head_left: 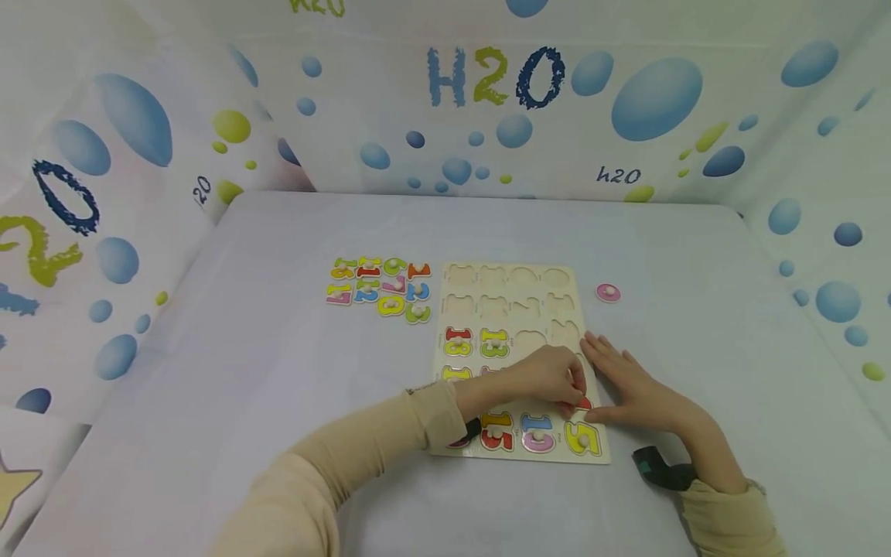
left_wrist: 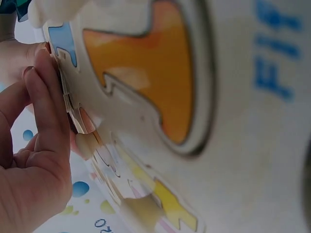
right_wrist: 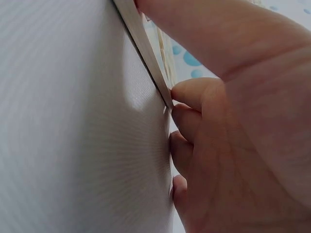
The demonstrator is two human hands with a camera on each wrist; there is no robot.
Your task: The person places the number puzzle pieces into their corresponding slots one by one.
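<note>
A wooden number puzzle board (head_left: 459,278) lies flat on the table, with number pieces in its nearer recesses. My left hand (head_left: 550,375) reaches across it and pinches a red puzzle piece (head_left: 585,403) at the board's right side, just beyond the yellow 5 piece (head_left: 583,439). The hand covers most of the red piece, so its number cannot be read. In the left wrist view, the fingers (left_wrist: 48,107) lie close to the board's surface. With fingers spread, my right hand (head_left: 643,398) rests at the right edge; its thumb touches the board (right_wrist: 141,43).
Left of the board lies a cluster of several loose number pieces, among them a pink 7 (head_left: 394,285) and a green 3 (head_left: 418,312). A pink oval piece (head_left: 609,292) sits alone to the right. A printed cloth backdrop (head_left: 390,93) stands behind the white table (head_left: 278,348).
</note>
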